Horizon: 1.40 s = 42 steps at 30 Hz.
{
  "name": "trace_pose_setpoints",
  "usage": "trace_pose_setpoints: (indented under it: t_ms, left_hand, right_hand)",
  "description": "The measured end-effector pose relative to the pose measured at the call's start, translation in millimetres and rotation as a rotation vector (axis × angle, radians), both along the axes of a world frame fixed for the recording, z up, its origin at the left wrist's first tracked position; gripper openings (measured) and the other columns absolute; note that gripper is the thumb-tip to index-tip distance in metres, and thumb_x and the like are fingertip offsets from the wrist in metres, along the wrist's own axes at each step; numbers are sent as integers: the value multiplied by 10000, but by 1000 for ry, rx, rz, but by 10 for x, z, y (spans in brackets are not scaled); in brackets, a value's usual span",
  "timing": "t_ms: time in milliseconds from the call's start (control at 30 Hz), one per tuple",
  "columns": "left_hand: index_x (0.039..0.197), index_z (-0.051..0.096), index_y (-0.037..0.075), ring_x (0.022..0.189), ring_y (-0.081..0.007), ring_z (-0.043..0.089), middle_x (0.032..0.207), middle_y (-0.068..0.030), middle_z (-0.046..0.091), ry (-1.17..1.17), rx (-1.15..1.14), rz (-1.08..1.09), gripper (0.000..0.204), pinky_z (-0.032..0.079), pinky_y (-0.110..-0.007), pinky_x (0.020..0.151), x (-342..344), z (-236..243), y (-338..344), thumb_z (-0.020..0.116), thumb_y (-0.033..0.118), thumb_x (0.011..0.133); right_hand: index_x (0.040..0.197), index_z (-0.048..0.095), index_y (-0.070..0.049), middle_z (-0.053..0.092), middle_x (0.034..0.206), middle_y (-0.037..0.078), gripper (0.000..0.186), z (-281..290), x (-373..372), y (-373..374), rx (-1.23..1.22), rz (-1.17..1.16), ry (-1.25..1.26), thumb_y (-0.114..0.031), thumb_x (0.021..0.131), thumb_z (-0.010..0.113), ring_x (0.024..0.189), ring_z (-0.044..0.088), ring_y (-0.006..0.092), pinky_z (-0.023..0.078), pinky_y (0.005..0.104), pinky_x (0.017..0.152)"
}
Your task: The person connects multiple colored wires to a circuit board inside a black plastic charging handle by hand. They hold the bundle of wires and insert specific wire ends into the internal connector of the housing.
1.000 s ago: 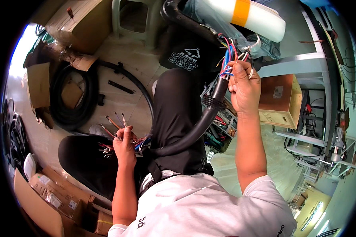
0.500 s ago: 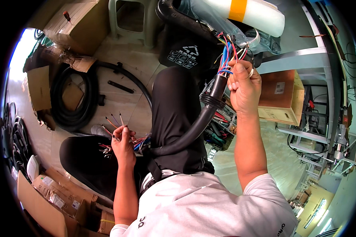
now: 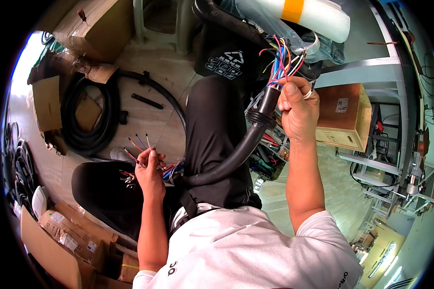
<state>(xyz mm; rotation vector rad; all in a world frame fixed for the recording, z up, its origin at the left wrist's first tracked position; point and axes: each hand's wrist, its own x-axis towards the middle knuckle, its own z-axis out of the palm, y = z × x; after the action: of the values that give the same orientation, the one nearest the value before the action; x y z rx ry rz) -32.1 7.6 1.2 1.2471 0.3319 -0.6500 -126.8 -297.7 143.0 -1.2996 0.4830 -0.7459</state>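
1. The right hand (image 3: pixel 299 108) is clenching around the upper end of a thick black cable sheath (image 3: pixel 246 144), thumb up beside the bundle of coloured wires (image 3: pixel 280 60) fanning out of it.
2. The left hand (image 3: pixel 148 171) is pinching a few thin wire ends (image 3: pixel 136 144) between fingers and thumb; their tips are pointing toward 11 o'clock. More loose coloured wires (image 3: pixel 171 168) are emerging just beside this hand, at its 3 o'clock.
3. The sheath is running on a long diagonal axis, from the lap at 7 o'clock up to the right hand at 1 o'clock, crossing the person's dark-trousered knee (image 3: pixel 212 125). The right hand is holding its upper end; the left is working near its lower end.
4. A ring is showing on the right hand.
5. Outward: a coiled black hose (image 3: pixel 89 120) is lying on the floor at 10 o'clock of the left hand, cardboard boxes (image 3: pixel 72 241) at 7 o'clock, a brown box (image 3: pixel 345 115) at 3 o'clock of the right hand, and a white roll with an orange band (image 3: pixel 304 12) at 12 o'clock.
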Motion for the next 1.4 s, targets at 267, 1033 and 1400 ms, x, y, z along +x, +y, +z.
trace_pose_setpoints:
  t_ms: [267,1033,1400]
  left_hand:
    - [1011,567,43,646,-107,550,816,-75,634,21,-25,12,213,417,-206,546,9,-14,-21,643,195,884]
    - [1000,535,29,696,-150,578,916,-123,660,42,-31,-13,241,486,-280,627,28,-49,62,596,245,911]
    - [1047,527,36,792,-174,612,964,-114,647,165,-83,-14,291,557,-340,634,93,-20,55,604,276,902]
  right_hand:
    - [885,665,-21,632,748,3,160,-25,-31,4,-92,-10,36,-138,796,728,586,465,32,361,170,532]
    - [954,621,34,519,678,6,210,-96,-37,-1,-141,21,21,-149,860,663,562,403,67,357,225,535]
    - [958,612,43,507,666,9,253,-82,-42,-16,-173,17,33,-193,874,653,561,400,73,358,231,541]
